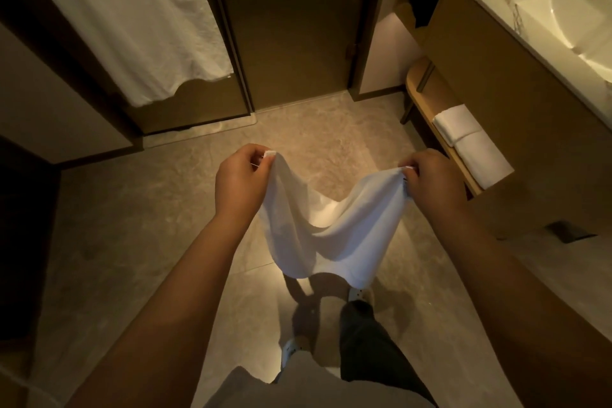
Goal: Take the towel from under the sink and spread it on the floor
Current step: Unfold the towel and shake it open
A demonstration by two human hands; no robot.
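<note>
Hands, left (pixel 239 182) and right (pixel 433 180), each pinch a top corner of a white towel (pixel 326 235), which sags between both grips above the floor (pixel 132 225).

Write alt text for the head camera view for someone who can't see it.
Both hands, left hand and right hand, pinch the top corners of a white towel hanging above the bathroom floor. Folded towels lie on a shelf under the sink to the right.

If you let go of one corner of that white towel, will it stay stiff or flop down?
Probably flop: the towel already sags deeply between the left hand and right hand. It seems light, since fingertip pinches at two corners hold it.
</note>
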